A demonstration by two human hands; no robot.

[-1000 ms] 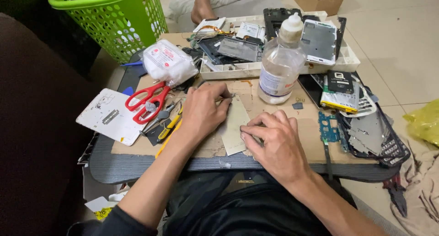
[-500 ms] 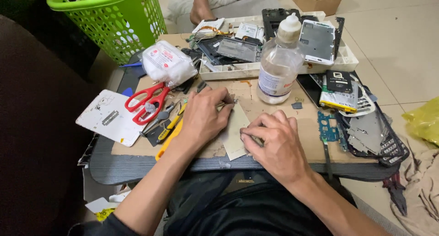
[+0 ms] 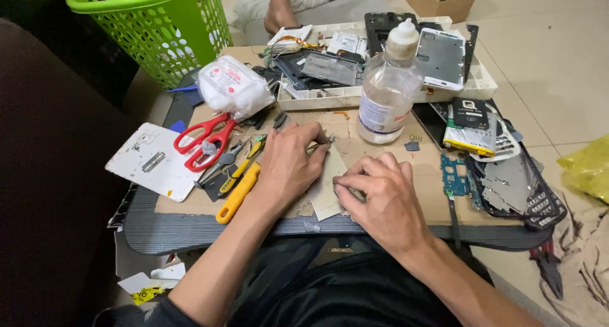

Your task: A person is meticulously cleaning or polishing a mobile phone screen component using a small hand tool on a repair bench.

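Head view. The person is sitting at a low bench [image 3: 190, 228] covered by a sheet of cardboard [image 3: 355, 127]. The left hand [image 3: 288, 165] is resting knuckles-up on the cardboard, its fingers closed around a thin metal tool [image 3: 319, 145] whose tip is pointing right, just above a small pale card [image 3: 327, 187]. The right hand [image 3: 384, 200] is pressing down beside that card, fingers curled and closed over its right edge; whether a small part is being pinched beneath them cannot be told.

The pale card is lying flat at the front centre of the bench, between the two hands and touching both. It looks thin, light and bendable, likely to slide on cardboard, so holding it flat by an edge seems sound. The tool looks stiff and slender, best gripped near the tip like a pen.

Left of the left hand, a yellow-handled cutter [image 3: 238, 192] and red scissors [image 3: 206, 140] are lying near a white panel [image 3: 152, 162]. Behind the hands, a clear bottle [image 3: 388, 89] is standing upright before a white tray [image 3: 355, 95] of phone parts. A green basket [image 3: 158, 29] is standing on the floor beyond.
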